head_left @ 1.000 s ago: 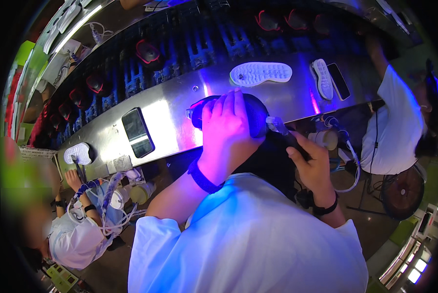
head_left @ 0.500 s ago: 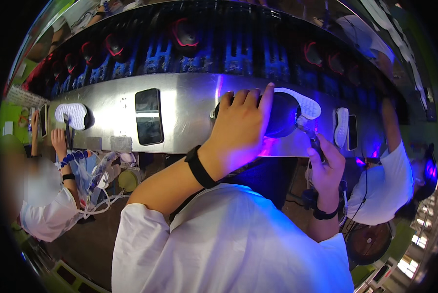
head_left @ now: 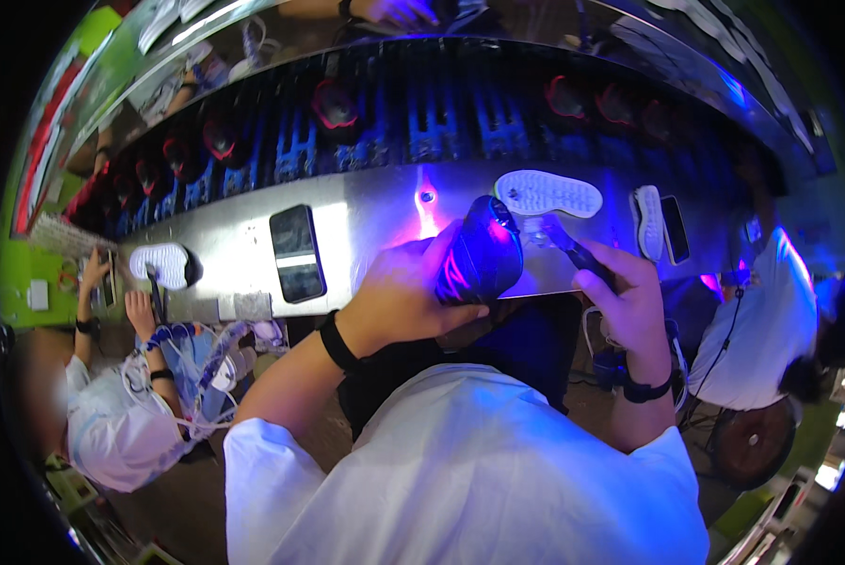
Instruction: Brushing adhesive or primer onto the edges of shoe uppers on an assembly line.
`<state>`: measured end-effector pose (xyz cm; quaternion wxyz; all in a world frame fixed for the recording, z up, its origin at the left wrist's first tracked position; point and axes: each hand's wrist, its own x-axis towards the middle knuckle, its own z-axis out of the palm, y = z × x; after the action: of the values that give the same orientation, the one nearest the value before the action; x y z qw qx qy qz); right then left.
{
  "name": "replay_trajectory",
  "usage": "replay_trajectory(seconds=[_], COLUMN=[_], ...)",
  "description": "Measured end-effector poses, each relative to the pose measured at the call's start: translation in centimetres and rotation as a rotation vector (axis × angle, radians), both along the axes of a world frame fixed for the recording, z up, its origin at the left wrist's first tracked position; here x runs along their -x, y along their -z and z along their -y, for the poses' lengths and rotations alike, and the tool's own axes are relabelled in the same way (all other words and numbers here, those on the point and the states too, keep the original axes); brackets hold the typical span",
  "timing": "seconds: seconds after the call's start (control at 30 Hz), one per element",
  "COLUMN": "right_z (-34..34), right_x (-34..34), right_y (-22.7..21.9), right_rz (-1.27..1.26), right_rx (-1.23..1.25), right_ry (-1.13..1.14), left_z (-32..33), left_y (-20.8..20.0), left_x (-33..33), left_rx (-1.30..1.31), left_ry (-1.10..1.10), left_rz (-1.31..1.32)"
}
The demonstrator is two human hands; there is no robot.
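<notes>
The left hand (head_left: 399, 290) grasps a dark shoe (head_left: 486, 256) that partly hides it; just beside, the right hand (head_left: 625, 292) clasps a blurred-tipped brush (head_left: 579, 254).

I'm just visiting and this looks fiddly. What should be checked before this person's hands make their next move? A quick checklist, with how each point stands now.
1. Left hand has a grip on the dark shoe: ok.
2. Right hand holds the brush by its dark handle: ok.
3. Bristles touching the shoe: cannot tell; they are close beside it in this view.
4. White sole resting on the metal table, free of both hands: ok.
5. Phone left of the shoe, apart from it: ok.
6. Bristles carrying any liquid: cannot tell.
</notes>
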<state>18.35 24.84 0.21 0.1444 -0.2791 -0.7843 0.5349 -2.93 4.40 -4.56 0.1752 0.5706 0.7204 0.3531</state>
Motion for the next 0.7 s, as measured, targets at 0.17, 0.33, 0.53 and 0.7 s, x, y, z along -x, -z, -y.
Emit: replay_trajectory(seconds=[0.17, 0.33, 0.53, 0.7], right_z=[-0.4, -1.0, -1.9, -1.6], right_x=[-0.5, -2.1, -4.1, -4.9], right_y=[-2.3, -2.9, -0.9, 2.0], right_rz=[-0.085, -0.096, -0.139, -0.117], right_rx=[-0.111, -0.063, -0.023, -0.036], right_ry=[-0.115, -0.138, -0.194, -0.119], left_z=[-1.3, -1.9, -2.4, -3.0], left_y=[-2.7, -4.8, -4.9, -3.4], left_x=[-2.4, -3.8, -4.7, -4.7], left_rx=[0.001, 0.0, 0.11, 0.132], left_ry=[0.121, 0.152, 0.147, 0.081], left_rz=[0.24, 0.335, 0.701, 0.975])
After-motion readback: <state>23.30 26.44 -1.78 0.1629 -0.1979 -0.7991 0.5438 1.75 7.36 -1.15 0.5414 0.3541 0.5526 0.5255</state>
